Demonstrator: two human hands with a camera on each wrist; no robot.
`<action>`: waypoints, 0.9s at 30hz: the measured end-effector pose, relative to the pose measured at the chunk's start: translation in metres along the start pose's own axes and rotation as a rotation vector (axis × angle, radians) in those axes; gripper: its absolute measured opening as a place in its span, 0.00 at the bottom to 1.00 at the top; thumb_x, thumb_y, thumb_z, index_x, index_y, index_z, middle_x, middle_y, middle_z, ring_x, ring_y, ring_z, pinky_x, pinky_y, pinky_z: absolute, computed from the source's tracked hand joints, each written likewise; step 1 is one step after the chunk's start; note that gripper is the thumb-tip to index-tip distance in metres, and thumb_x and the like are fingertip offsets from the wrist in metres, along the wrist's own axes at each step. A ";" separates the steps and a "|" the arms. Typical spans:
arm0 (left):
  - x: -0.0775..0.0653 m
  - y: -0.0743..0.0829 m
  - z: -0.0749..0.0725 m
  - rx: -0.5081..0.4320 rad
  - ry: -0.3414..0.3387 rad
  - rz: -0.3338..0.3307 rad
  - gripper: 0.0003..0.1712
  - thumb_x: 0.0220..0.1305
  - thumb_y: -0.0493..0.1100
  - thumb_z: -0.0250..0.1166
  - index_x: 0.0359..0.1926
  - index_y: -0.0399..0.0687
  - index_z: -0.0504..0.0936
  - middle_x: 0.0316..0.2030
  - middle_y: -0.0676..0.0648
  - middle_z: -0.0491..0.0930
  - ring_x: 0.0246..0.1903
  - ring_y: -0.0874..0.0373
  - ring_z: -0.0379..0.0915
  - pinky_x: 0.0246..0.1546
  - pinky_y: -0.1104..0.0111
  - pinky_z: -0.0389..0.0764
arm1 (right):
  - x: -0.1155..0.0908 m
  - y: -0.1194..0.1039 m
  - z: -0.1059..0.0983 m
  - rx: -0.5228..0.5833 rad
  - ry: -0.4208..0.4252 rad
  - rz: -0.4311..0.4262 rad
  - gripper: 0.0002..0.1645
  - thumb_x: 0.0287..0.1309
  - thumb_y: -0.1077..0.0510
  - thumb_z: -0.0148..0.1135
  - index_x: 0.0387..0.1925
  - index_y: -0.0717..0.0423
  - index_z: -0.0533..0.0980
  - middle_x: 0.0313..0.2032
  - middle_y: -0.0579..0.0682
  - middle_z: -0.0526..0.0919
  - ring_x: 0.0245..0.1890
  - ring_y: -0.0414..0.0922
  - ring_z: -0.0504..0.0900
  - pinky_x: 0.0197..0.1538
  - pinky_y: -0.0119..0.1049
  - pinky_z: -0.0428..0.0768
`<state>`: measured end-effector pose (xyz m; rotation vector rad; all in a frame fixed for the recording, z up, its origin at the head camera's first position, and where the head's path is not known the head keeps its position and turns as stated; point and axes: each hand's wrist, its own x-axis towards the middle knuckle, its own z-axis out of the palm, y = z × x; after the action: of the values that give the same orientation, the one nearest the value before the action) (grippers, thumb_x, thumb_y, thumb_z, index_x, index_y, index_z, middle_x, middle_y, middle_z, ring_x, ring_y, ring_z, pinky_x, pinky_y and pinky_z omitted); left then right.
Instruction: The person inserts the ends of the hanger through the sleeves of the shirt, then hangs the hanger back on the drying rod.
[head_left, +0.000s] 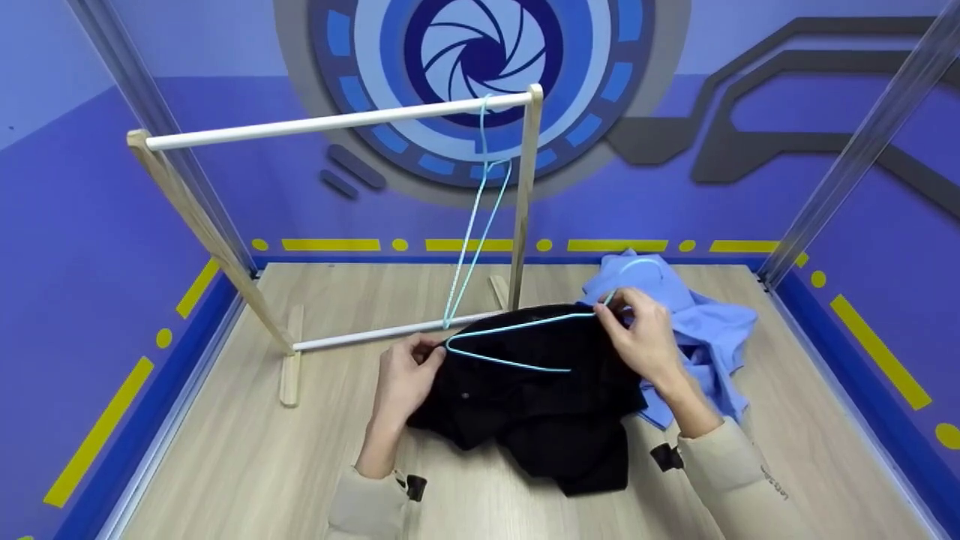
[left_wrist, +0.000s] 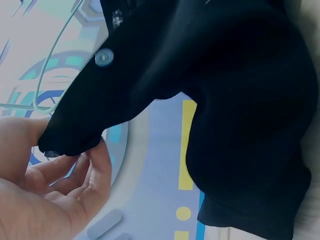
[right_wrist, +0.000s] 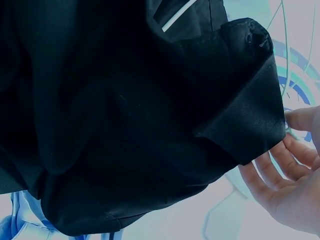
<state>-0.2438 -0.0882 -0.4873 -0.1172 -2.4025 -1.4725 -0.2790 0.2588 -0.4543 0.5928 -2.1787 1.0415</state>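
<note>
A black garment (head_left: 540, 420) with a button (left_wrist: 104, 57) hangs bunched between both hands. My left hand (head_left: 405, 375) pinches its edge between thumb and fingers, beside the rounded corner of a light-blue wire hanger (head_left: 517, 326). That hanger lies across the garment's upper part, and its lower bar runs out of sight into the black cloth. With thumb and fingertips my right hand (head_left: 641, 334) holds the hanger at the base of its hook (head_left: 645, 262). In the right wrist view its fingers (right_wrist: 287, 160) are also right at a folded corner of the garment.
A wooden rack (head_left: 217, 244) with a white top rail (head_left: 337, 120) stands at the back left. A second light-blue hanger (head_left: 472, 232) hangs near the rail's right end. Crumpled blue clothing (head_left: 712, 330) lies on the table (head_left: 225, 450) behind the right hand. Patterned walls enclose the table.
</note>
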 end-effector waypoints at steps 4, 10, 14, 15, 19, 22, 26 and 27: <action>0.000 0.000 -0.003 0.027 -0.041 -0.008 0.03 0.60 0.32 0.69 0.35 0.41 0.88 0.30 0.50 0.85 0.30 0.59 0.78 0.36 0.65 0.78 | 0.001 0.000 0.000 -0.006 0.005 0.007 0.09 0.59 0.70 0.71 0.28 0.59 0.78 0.32 0.50 0.85 0.33 0.44 0.83 0.40 0.27 0.79; 0.000 0.000 -0.007 0.048 -0.056 -0.013 0.03 0.60 0.33 0.69 0.34 0.42 0.89 0.29 0.51 0.85 0.30 0.58 0.79 0.36 0.64 0.78 | 0.000 0.000 0.002 0.001 -0.008 -0.006 0.09 0.60 0.70 0.70 0.28 0.60 0.78 0.32 0.51 0.85 0.33 0.44 0.83 0.40 0.25 0.77; 0.001 0.003 -0.008 0.040 -0.008 -0.014 0.02 0.61 0.34 0.70 0.34 0.42 0.89 0.29 0.51 0.85 0.28 0.59 0.79 0.34 0.66 0.78 | -0.001 0.000 0.003 -0.005 -0.013 -0.016 0.08 0.59 0.70 0.70 0.29 0.60 0.78 0.32 0.51 0.84 0.31 0.44 0.83 0.39 0.26 0.77; 0.001 0.003 -0.009 0.035 0.009 -0.014 0.02 0.60 0.34 0.70 0.34 0.42 0.89 0.28 0.51 0.85 0.28 0.59 0.79 0.33 0.66 0.78 | -0.001 -0.001 0.003 -0.007 -0.013 -0.017 0.08 0.59 0.71 0.70 0.29 0.60 0.79 0.31 0.51 0.84 0.31 0.44 0.83 0.39 0.26 0.77; 0.001 0.008 -0.009 0.001 0.070 -0.023 0.02 0.60 0.34 0.71 0.34 0.43 0.90 0.26 0.52 0.84 0.26 0.59 0.78 0.32 0.67 0.77 | -0.001 -0.002 0.004 -0.017 -0.016 -0.013 0.09 0.59 0.71 0.71 0.29 0.59 0.79 0.30 0.50 0.84 0.31 0.44 0.83 0.38 0.28 0.77; 0.001 0.011 -0.009 -0.029 0.105 -0.025 0.03 0.60 0.34 0.70 0.34 0.44 0.90 0.25 0.53 0.84 0.26 0.59 0.77 0.31 0.68 0.75 | -0.002 -0.002 0.004 -0.027 -0.021 -0.011 0.09 0.59 0.70 0.70 0.29 0.59 0.78 0.30 0.50 0.83 0.31 0.44 0.83 0.37 0.30 0.77; -0.001 0.014 -0.009 -0.065 0.144 -0.012 0.04 0.60 0.34 0.70 0.34 0.45 0.90 0.26 0.53 0.84 0.26 0.59 0.77 0.30 0.69 0.75 | -0.003 -0.002 0.006 -0.035 -0.021 -0.021 0.08 0.59 0.70 0.70 0.30 0.59 0.79 0.30 0.50 0.83 0.30 0.44 0.82 0.36 0.32 0.77; -0.001 0.015 -0.008 -0.074 0.153 -0.008 0.04 0.60 0.33 0.70 0.34 0.45 0.90 0.26 0.53 0.84 0.26 0.59 0.77 0.30 0.69 0.75 | -0.003 -0.002 0.006 -0.037 -0.020 -0.026 0.08 0.59 0.70 0.70 0.30 0.60 0.79 0.30 0.51 0.83 0.30 0.44 0.82 0.35 0.32 0.77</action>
<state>-0.2377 -0.0887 -0.4713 -0.0118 -2.2317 -1.5160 -0.2780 0.2529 -0.4584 0.6149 -2.1970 0.9835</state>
